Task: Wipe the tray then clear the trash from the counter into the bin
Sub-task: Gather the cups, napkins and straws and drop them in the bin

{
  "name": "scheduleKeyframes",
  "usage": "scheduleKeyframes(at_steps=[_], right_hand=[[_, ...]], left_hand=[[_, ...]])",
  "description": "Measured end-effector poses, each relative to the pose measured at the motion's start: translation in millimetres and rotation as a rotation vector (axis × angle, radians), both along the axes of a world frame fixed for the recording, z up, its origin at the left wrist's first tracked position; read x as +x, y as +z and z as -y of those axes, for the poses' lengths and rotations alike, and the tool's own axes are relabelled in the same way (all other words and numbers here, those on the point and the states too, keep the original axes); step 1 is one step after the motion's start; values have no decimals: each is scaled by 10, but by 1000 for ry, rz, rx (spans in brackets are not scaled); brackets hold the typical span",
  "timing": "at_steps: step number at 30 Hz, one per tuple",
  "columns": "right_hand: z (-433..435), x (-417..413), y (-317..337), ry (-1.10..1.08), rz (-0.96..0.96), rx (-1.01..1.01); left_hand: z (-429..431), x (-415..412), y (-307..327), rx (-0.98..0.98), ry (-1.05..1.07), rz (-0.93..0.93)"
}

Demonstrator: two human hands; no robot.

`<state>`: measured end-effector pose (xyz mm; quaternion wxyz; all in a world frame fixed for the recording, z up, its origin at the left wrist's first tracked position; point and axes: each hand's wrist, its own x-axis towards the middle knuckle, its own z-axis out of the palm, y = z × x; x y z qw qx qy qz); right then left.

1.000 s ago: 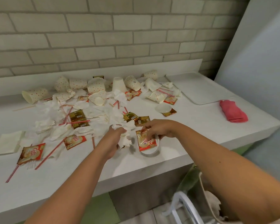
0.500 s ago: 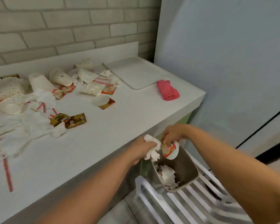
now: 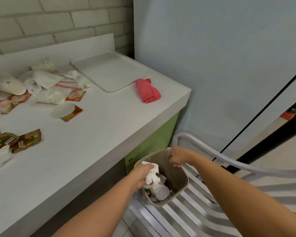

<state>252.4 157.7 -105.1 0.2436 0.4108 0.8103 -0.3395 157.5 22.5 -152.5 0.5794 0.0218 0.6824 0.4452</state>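
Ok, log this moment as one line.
phase: binning | left hand: grips tissue wad over bin | right hand: curled at bin rim, hold unclear | counter: cups, packets left

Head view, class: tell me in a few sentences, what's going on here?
A person is binning counter trash. The left grip holds crumpled napkins over the bin, which already has trash inside. The right grip is curled at the bin's far rim; what it holds is unclear. Cups and sachets lie on the counter, with the tray and red cloth nearby.
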Motion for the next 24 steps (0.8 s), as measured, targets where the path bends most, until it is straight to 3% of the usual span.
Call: scheduleKeyframes(at_steps=[10,19,24], right_hand=[[-80,77,3,36,59,-51],[198,-436,281,243,123,-94],[456,-821,636,455,99,45]], left_hand=[[-240,23,-215,-93,132,92],[-71,-220,198,57,33,-292],[214,-417,702,193,-8,-616]])
